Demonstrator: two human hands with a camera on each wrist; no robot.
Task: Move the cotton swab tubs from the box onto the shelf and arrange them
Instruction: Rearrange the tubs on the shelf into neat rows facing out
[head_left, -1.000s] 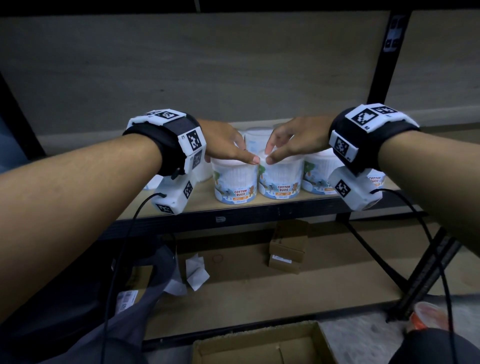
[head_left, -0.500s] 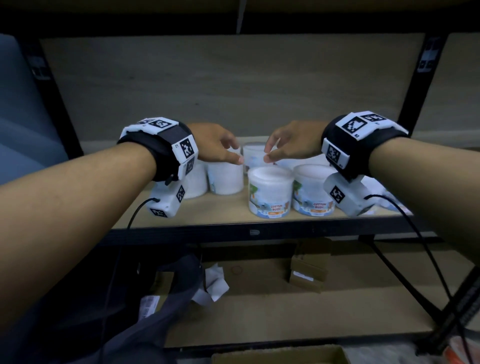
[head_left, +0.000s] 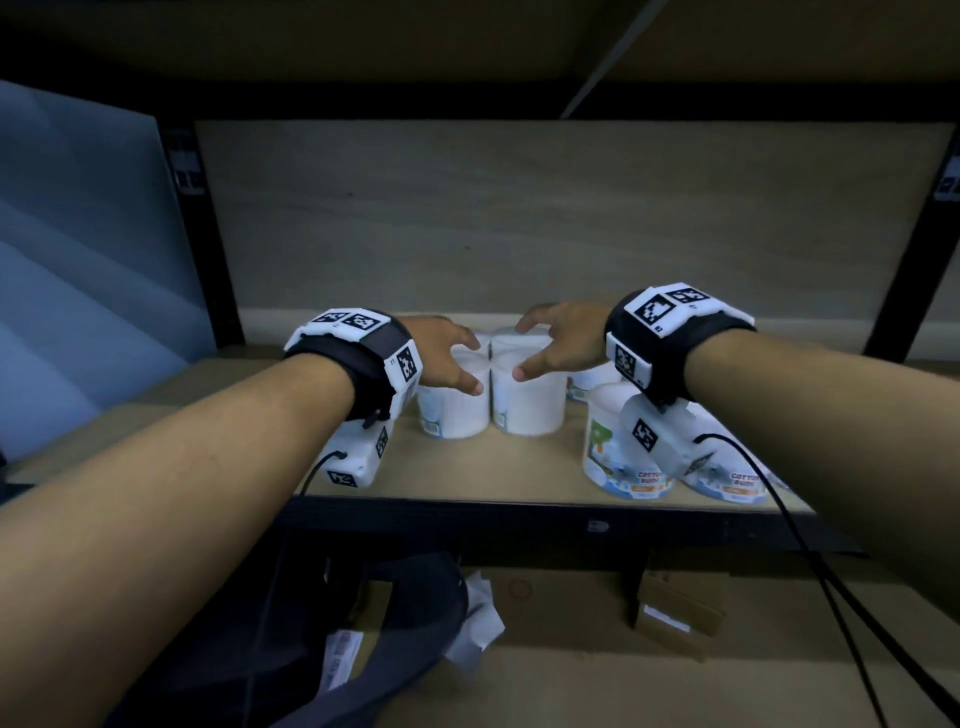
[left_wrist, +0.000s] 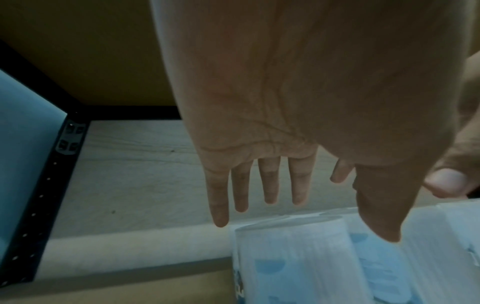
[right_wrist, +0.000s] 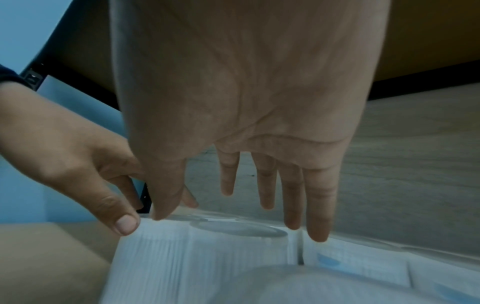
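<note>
Several white cotton swab tubs stand on the wooden shelf (head_left: 519, 470). A tight group with plain sides facing me sits mid-shelf: a front left tub (head_left: 454, 413), a front right tub (head_left: 527, 408) and more behind. My left hand (head_left: 457, 358) is spread over the left tubs, thumb at the front tub's rim. My right hand (head_left: 540, 345) is spread over the right ones. Both hold nothing. The left hand (left_wrist: 337, 205) has straight fingers over a tub (left_wrist: 291, 263). The right hand (right_wrist: 228, 214) reaches over a tub lid (right_wrist: 233, 228). Two labelled tubs (head_left: 623, 462) stand front right.
Black uprights (head_left: 192, 234) frame the shelf, with a board overhead. The shelf's left part (head_left: 156, 410) is bare wood. On the lower shelf lie a small cardboard box (head_left: 675, 613), paper scraps (head_left: 480, 618) and a dark bag (head_left: 363, 649). Wrist cables (head_left: 810, 545) hang at right.
Both hands moved left from the labelled tubs to the plain-sided group, and their fingers spread apart over the lids. The head view shifted up and left.
</note>
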